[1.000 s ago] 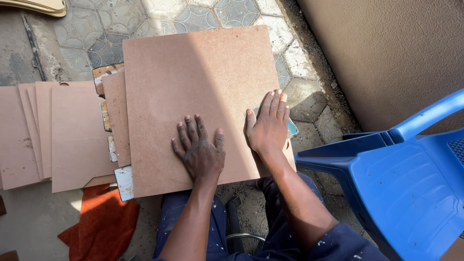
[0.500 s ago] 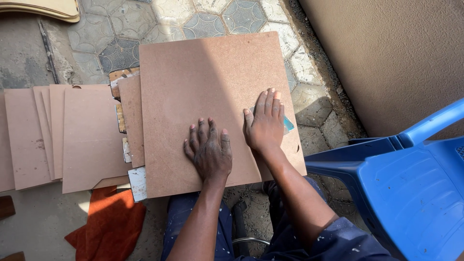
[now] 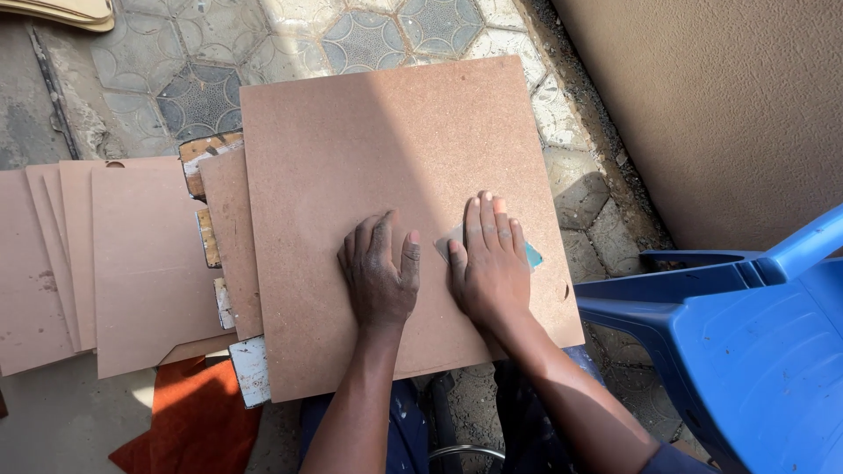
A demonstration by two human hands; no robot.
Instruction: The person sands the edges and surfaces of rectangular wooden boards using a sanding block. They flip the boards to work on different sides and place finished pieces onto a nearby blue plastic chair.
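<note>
Head view: your left hand lies flat, palm down with fingers together, on the large brown board, which rests across your lap above the paved floor. Your right hand is just beside it, also flat, fingers extended and pressing a small piece of teal sandpaper against the board; only the paper's edges show past the fingers. The paper sits under your right hand, so that hand is on it and the left merely steadies the board. The board runs away from you, its far edge toward the tiles. More brown boards are stacked to your left, a blue plastic chair to your right.
</note>
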